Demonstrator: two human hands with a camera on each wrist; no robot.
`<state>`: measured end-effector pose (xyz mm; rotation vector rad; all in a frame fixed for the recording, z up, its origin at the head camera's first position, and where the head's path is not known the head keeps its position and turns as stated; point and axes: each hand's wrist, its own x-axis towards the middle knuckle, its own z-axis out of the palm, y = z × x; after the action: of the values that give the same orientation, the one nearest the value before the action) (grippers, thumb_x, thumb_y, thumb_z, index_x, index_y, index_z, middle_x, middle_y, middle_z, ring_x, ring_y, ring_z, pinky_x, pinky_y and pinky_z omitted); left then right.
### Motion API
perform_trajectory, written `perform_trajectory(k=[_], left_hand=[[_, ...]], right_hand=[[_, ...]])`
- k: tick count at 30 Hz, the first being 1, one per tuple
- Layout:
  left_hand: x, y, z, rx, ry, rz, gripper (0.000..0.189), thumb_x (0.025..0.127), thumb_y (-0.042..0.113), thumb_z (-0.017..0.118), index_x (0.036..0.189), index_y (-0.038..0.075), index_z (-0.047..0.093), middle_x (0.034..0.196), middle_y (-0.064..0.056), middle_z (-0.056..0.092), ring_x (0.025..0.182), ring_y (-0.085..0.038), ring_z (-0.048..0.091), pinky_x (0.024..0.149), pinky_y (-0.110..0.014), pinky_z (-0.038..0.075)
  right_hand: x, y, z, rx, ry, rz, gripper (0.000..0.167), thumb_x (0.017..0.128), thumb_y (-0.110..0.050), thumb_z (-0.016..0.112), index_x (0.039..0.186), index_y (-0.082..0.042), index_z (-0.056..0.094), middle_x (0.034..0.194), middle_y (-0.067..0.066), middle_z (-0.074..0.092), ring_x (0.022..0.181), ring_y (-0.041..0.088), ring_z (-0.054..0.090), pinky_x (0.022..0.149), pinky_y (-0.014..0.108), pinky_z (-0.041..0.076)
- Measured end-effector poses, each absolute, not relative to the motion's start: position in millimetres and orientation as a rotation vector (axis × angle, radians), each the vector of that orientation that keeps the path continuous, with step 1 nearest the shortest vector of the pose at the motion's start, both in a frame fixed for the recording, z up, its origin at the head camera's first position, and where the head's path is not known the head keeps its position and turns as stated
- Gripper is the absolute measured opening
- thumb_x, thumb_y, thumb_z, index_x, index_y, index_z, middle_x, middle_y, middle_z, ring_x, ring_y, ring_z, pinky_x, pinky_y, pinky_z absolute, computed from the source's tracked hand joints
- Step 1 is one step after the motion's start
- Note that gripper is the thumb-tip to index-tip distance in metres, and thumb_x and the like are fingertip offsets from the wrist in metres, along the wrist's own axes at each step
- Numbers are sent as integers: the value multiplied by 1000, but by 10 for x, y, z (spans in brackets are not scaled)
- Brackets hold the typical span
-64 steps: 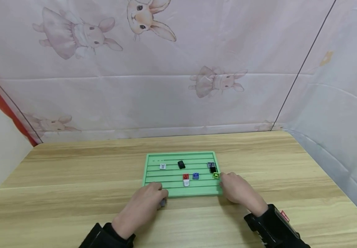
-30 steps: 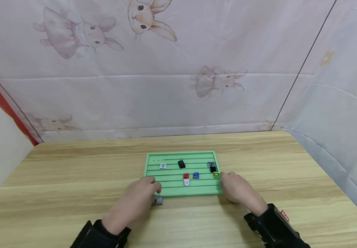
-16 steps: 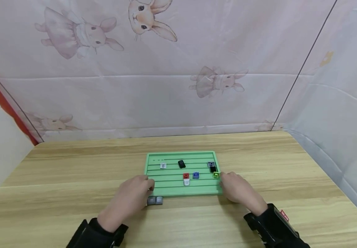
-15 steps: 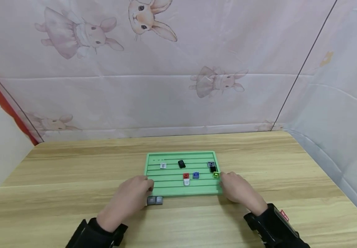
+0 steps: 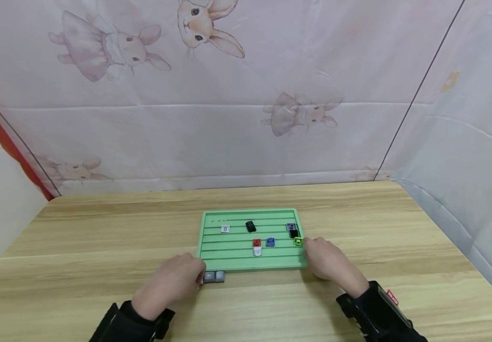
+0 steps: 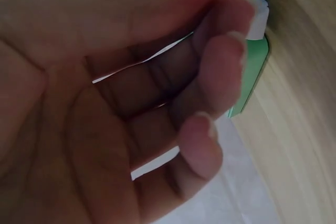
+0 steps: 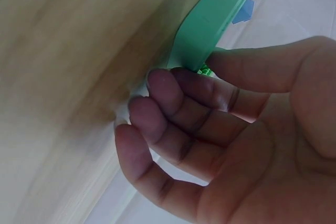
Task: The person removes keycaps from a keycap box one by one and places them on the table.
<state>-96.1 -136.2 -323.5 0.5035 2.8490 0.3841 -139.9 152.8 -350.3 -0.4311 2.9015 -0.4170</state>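
With a pale keycap (image 6: 257, 22) pinched in the left grip (image 5: 172, 281) and the green tray (image 5: 233, 262) in the right grip (image 5: 328, 260), grey keycaps (image 5: 209, 277) beside the former could be skewed by overpushing.

The left hand (image 5: 171, 281) curls its fingers toward the thumb; the right hand (image 5: 325, 259) bends 4 fingers opposite its thumb.

The head camera looks forward and down from above, taking in the tabletop (image 5: 113, 232), the green tray (image 5: 229, 264) and the printed curtain (image 5: 229, 147) behind. The wrist cameras sit very near the left hand (image 5: 171, 282) and the right hand (image 5: 331, 263), each facing along the fingers (image 6: 218, 72). Both wrist views are tilted, and they share with the head view part of the tray and some tabletop.
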Motion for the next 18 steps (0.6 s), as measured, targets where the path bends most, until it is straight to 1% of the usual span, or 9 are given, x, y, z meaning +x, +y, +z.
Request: perform_trajectory(k=[6,18], left_hand=[[-961,-1357,-3264,496,2806,411,29,75,-8,62,57,11,50,52,2,45,48,-12,35,47,-24,27],[-968,-1350,-3294,516,2822,417,32,74,-9,61,54,12,47,50,3,42,47,-11,32,46,-24,25]], right_hand=[[-1400,1526,-3499,-427,2900,-417,13,88,-2,52,95,9,56,68,10,50,55,18,46,48,29,38],[-1399,1528,-3497,-423,2898,-418,14,88,-2,52,96,9,56,69,10,50,56,18,46,48,29,38]])
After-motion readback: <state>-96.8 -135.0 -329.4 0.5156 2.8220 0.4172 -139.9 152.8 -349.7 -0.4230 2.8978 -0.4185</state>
